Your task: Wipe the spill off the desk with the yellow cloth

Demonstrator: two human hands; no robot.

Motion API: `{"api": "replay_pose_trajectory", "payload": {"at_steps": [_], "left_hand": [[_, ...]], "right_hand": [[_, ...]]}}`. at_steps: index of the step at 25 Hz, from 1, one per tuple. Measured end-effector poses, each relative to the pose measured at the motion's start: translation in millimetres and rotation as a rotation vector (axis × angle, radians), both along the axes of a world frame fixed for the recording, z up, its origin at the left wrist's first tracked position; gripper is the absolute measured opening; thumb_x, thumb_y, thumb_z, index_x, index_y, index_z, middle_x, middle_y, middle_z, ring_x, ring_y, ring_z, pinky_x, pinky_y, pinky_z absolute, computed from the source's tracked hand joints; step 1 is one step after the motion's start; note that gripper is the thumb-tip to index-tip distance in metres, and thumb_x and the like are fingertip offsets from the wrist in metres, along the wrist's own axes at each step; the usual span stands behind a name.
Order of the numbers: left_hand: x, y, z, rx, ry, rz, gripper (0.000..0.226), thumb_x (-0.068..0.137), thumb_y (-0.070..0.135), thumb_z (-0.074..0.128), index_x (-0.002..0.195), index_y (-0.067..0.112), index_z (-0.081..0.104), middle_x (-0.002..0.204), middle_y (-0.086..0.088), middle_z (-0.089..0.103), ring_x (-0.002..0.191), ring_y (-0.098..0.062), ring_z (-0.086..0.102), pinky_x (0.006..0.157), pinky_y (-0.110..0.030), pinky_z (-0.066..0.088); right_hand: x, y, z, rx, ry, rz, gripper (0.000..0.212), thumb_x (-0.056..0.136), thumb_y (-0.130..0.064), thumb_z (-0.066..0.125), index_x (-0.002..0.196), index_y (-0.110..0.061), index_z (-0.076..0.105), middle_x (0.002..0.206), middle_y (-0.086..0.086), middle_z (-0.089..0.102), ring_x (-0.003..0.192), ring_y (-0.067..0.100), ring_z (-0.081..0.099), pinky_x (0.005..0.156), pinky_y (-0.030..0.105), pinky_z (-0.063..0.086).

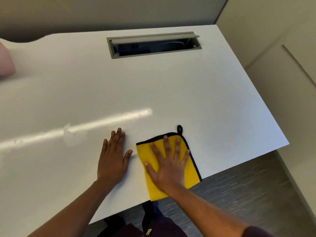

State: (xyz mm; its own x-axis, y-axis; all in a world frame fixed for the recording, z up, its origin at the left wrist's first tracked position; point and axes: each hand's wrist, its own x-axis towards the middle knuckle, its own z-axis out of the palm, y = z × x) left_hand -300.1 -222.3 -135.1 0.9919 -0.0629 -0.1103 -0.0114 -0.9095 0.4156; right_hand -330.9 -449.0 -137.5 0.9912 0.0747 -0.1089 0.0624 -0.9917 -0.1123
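Observation:
A folded yellow cloth (pixel 192 175) with black trim and a black loop lies near the front edge of the white desk (pixel 171 86). My right hand (pixel 168 165) rests flat on it, fingers spread, pressing it down. My left hand (pixel 113 159) lies flat on the bare desk just left of the cloth, fingers together and holding nothing. A faint wet patch of spill (pixel 74 135) shows in the glare streak to the left of my left hand, apart from the cloth.
An open grey cable tray (pixel 153 45) is cut into the desk at the back. A pink object (pixel 6 60) sits at the far left edge. The desk's right edge drops off to grey carpet (pixel 248 190) and a beige wall.

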Motion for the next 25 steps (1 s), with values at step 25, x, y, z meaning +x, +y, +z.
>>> {"api": "replay_pose_trajectory", "payload": {"at_steps": [25], "left_hand": [[-127,244,-6,0.115,-0.028,0.268,0.074,0.101,0.058,0.023,0.163,0.017,0.015,0.172,0.003,0.009,0.159,-0.016,0.006,0.129,-0.041,0.01]], "right_hand": [[-83,213,2,0.041,0.039,-0.053,0.078,0.098,-0.082,0.023,0.168,-0.047,0.014,0.18,0.005,-0.001,0.164,0.046,-0.009,0.119,0.083,0.003]]}}
